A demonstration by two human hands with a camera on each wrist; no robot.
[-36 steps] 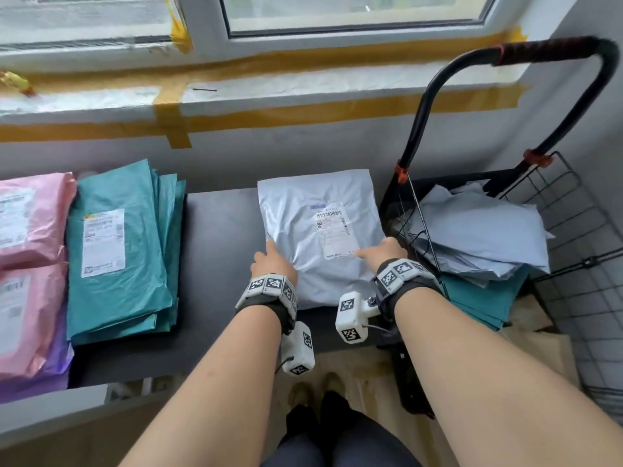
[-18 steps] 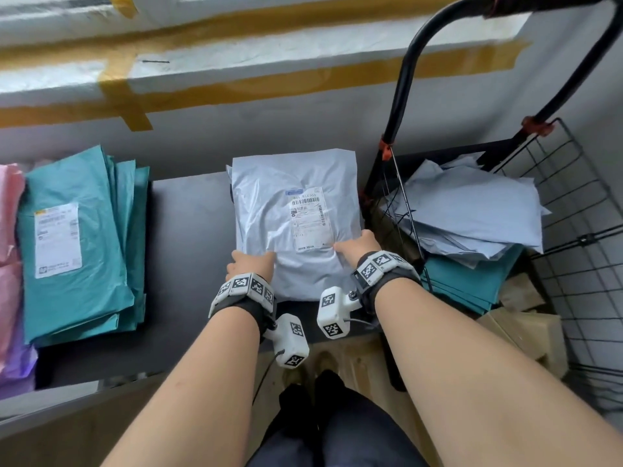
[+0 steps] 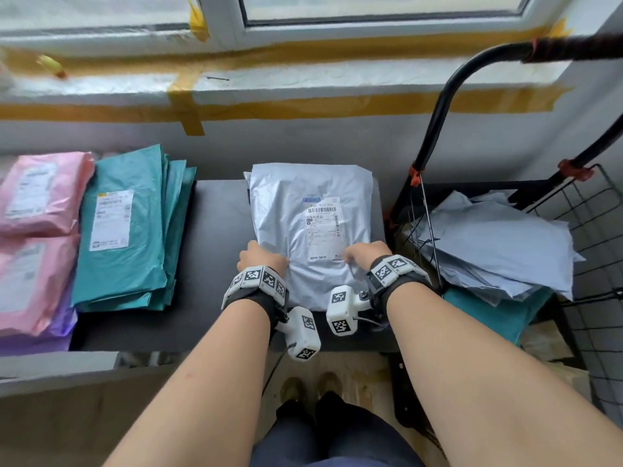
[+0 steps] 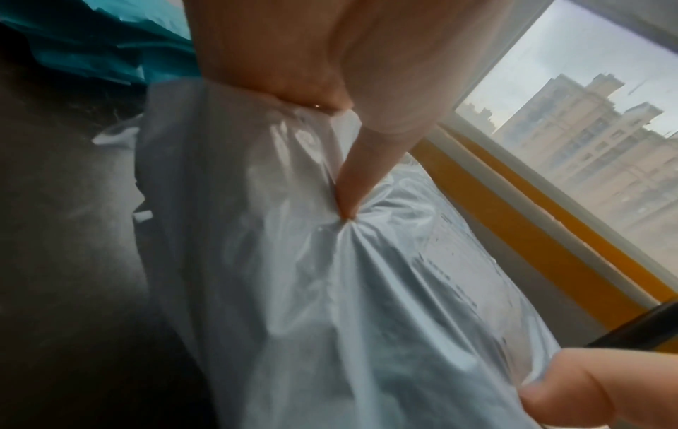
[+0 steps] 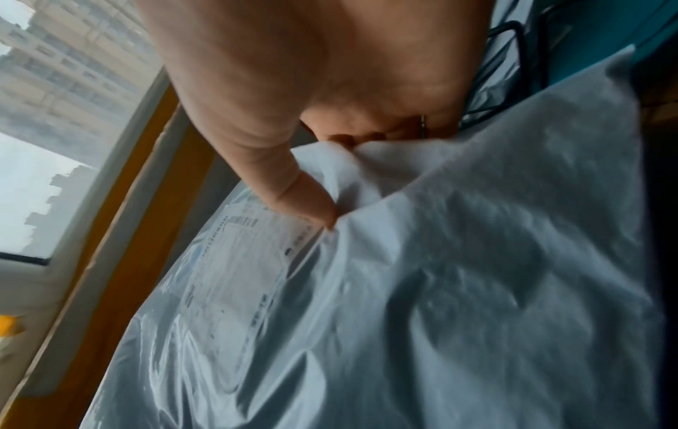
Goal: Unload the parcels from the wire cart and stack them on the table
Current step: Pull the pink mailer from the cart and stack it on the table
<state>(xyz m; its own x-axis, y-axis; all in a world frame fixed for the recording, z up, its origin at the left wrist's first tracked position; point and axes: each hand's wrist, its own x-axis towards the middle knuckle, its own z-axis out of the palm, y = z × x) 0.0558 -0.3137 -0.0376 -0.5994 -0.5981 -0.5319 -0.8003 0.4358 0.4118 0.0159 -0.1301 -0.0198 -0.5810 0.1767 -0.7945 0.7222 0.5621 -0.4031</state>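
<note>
Table (image 3: pixel 215 251), dark and flat, fills the middle of the head view under a window sill (image 3: pixel 303 85) striped with yellow tape (image 3: pixel 188 109) at 12 o'clock. Wire cart (image 3: pixel 593 230) stands at 3 o'clock, hard against the table's right end, its black handle (image 3: pixel 438 119) arching up toward 1 o'clock and its wire side rising between the table and the load inside. In the cart lie more grey parcels (image 3: pixel 499 244) heaped over a teal one (image 3: pixel 499 315). At 9 o'clock on the table sits a stack of teal parcels (image 3: pixel 128 227), fanned at the edges, with a white label on top; just beside it, further toward 9 o'clock, pink parcels (image 3: pixel 37 197) overlie a purple one (image 3: pixel 64 325). Near the centre, slightly toward 1 o'clock, the grey parcel (image 3: pixel 310 210) lies flat on the table, label up, its right edge near the cart's frame. The left hand (image 3: pixel 261 259) holds its near left corner: in the left wrist view the thumb presses into the plastic and puckers it while the other fingers are hidden under the edge, so the film is pinched between them. The right hand (image 3: pixel 365 252) grips the near right corner, thumb tip down at the label's (image 5: pixel 235 261) edge and the curled fingers bunching the plastic beneath it. Both wrists carry marker bands with small white camera blocks hanging at 6 o'clock over the table's front edge.
</note>
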